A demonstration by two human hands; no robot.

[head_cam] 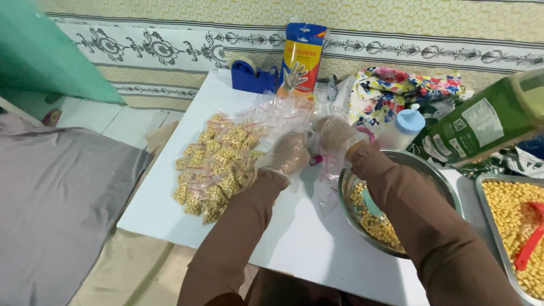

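Between the gloved left hand (288,152) and right hand (335,136), both pinching it: small clear bag (324,160), apparently being sealed; filled bags (218,165) piled left, steel bowl (436,175) right.

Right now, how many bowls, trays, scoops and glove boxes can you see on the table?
Round metal bowls: 1
Metal trays: 1
Red scoops: 1
Glove boxes: 1
Blue tape dispensers: 1
Total: 5
The small filled bags lie heaped by the left hand, too overlapped to count; the right hand is at the clear empty bags.
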